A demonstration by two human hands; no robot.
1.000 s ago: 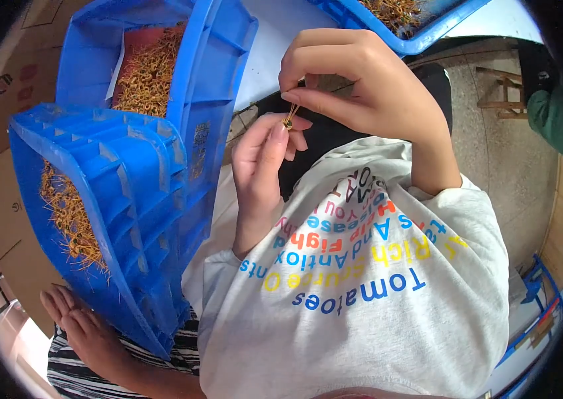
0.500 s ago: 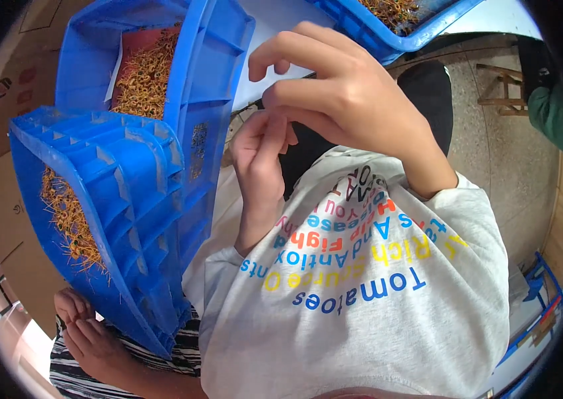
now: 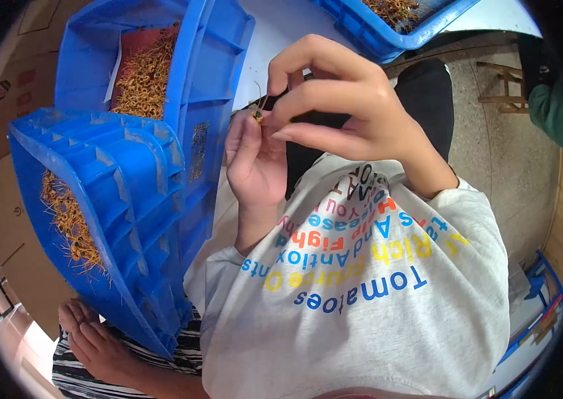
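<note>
Between the thumb and fingertips of my left hand (image 3: 255, 159) is a small yellow wire coil (image 3: 258, 116) with a dark centre. Thin wire ends stick up from it. My right hand (image 3: 344, 100) comes in from the right, its fingers bent and their tips against the coil's wires. The exact grip of those fingertips is partly hidden. Both hands are raised above my lap, to the right of the blue bins.
A blue bin (image 3: 211, 73) with many similar coils (image 3: 145, 83) stands at upper left. A tilted blue bin (image 3: 141, 193) with more coils (image 3: 72, 219) overlaps it. Another blue bin (image 3: 401, 43) is at the top. A co-worker's hands (image 3: 92, 339) rest at lower left.
My right hand has shifted right and slightly down, its fingers changing position. My left hand has turned and opened somewhat at the palm, and the coil now shows between its fingertips.
</note>
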